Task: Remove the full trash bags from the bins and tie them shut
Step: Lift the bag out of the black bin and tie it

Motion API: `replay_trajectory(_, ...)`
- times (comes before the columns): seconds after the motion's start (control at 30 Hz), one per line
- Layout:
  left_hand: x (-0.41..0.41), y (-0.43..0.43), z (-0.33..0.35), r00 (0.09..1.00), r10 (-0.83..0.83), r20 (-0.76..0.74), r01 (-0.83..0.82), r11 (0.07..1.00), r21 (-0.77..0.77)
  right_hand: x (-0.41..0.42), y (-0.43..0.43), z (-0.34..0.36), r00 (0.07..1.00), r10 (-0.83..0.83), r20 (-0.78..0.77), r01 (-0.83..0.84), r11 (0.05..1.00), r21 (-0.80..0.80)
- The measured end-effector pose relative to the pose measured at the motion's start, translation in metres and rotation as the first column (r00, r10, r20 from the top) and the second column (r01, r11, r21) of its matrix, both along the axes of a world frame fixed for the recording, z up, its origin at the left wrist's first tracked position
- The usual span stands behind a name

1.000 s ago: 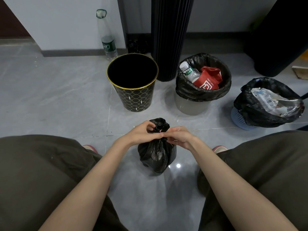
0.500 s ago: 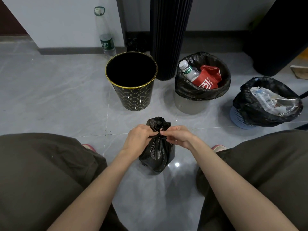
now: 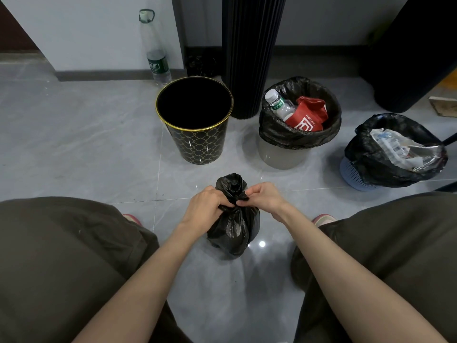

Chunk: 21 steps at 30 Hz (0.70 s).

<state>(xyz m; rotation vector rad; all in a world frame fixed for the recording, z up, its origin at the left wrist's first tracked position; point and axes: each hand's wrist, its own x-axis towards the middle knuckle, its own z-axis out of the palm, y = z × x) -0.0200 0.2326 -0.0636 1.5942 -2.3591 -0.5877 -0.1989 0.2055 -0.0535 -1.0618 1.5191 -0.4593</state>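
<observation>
Furthest left, the black gold-rimmed bin stands with no liner in it. In front of it, between the person's knees, the small black trash bag sits on the grey tile floor. The left hand is clamped round the gathered neck, fingers curled into the film. The right hand pinches a twisted tail of plastic at the knot from the other side.

The bag looks light and soft. Its thin, slippery film would likely stretch or tear if jerked, so the twisted neck just under the knot is the place to hold, not the bulging body.

Further right, a translucent bin holds a full liner, and a blue mesh basket holds a heaped liner. Both look bulkier and are best gathered at the folded-over rim.
</observation>
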Motion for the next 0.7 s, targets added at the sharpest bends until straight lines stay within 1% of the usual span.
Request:
replay_trajectory(0.07,0.003,-0.006,0.002,0.999,0.002,0.037,-0.004,0.999,0.038,0.000,0.001,0.003,0.989,0.047,-0.139,-0.064,0.991,-0.120)
replay_trajectory(0.1,0.005,-0.011,0.003,0.999,0.036,0.012,-0.036,0.998,0.055,-0.001,0.002,0.004,0.977,0.064,-0.202,-0.100,0.980,-0.174)
replay_trajectory(0.17,0.007,-0.021,0.005,0.994,0.093,-0.061,-0.086,0.991,0.106,-0.002,0.005,0.006,0.956,0.084,-0.281,-0.163,0.949,-0.271)
replay_trajectory(0.2,0.007,-0.026,0.005,0.996,0.062,-0.066,-0.054,0.992,0.117,-0.003,0.006,0.006,0.943,0.091,-0.321,-0.197,0.927,-0.318)
replay_trajectory(0.23,0.007,-0.031,0.005,0.999,-0.009,-0.033,0.013,0.992,0.124,-0.002,0.007,0.006,0.925,0.098,-0.366,-0.236,0.904,-0.356)
replay_trajectory(0.3,0.004,-0.038,0.007,0.984,-0.156,0.081,0.141,0.977,0.163,-0.001,0.009,0.010,0.884,0.115,-0.454,-0.315,0.863,-0.395)
replay_trajectory(0.37,-0.002,-0.043,0.008,0.949,-0.259,0.180,0.219,0.951,0.217,-0.001,0.011,0.011,0.861,0.125,-0.493,-0.357,0.839,-0.411)
replay_trajectory(0.43,-0.005,-0.045,0.006,0.921,-0.313,0.230,0.256,0.935,0.246,-0.001,0.015,0.009,0.855,0.114,-0.506,-0.366,0.824,-0.432)
replay_trajectory(0.63,-0.008,-0.042,0.003,0.944,-0.261,0.199,0.221,0.954,0.204,0.000,0.024,-0.010,0.821,0.062,-0.567,-0.390,0.786,-0.479)
replay_trajectory(0.7,-0.006,-0.036,0.001,0.959,-0.224,0.174,0.178,0.953,0.246,-0.001,0.025,-0.013,0.818,0.018,-0.574,-0.386,0.758,-0.526)
